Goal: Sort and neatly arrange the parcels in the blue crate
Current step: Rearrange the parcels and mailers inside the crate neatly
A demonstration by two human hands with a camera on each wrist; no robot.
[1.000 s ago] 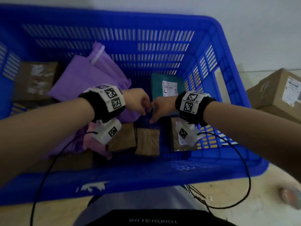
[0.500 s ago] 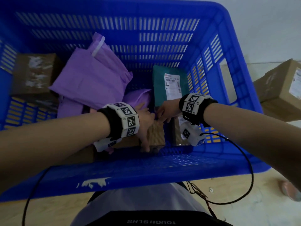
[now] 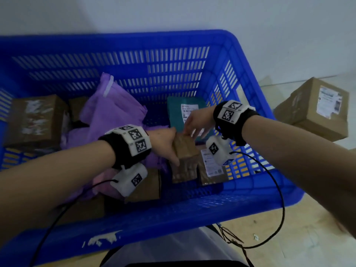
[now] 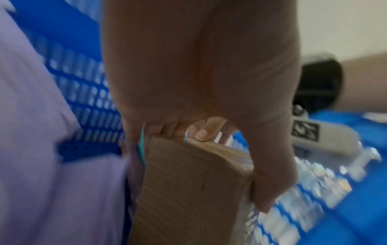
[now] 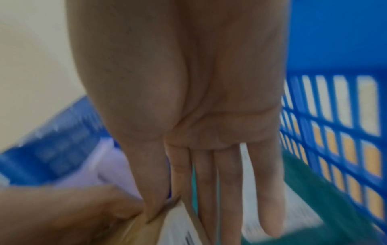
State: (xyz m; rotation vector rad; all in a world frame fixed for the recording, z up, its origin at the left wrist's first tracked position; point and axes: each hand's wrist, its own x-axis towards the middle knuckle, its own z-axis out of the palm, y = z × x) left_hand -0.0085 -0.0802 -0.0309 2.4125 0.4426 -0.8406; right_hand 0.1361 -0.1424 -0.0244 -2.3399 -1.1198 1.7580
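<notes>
Probably a parcel-sorting room: labelled cardboard box (image 3: pixel 314 108) on bare floor (image 3: pixel 289 234) beside a blue crate (image 3: pixel 173 214) of parcels.

Deep blue slotted plastic crate (image 3: pixel 240 60) holds the parcels: small brown cardboard box (image 3: pixel 185 149) w/ taped face, stood on edge near front right, held up off the others; purple soft poly mailers (image 3: pixel 113 114) heaped centre-left; teal mailer (image 3: pixel 176 112) w/ white label leaning at right wall; bigger brown box (image 3: pixel 32 120) far left
</notes>
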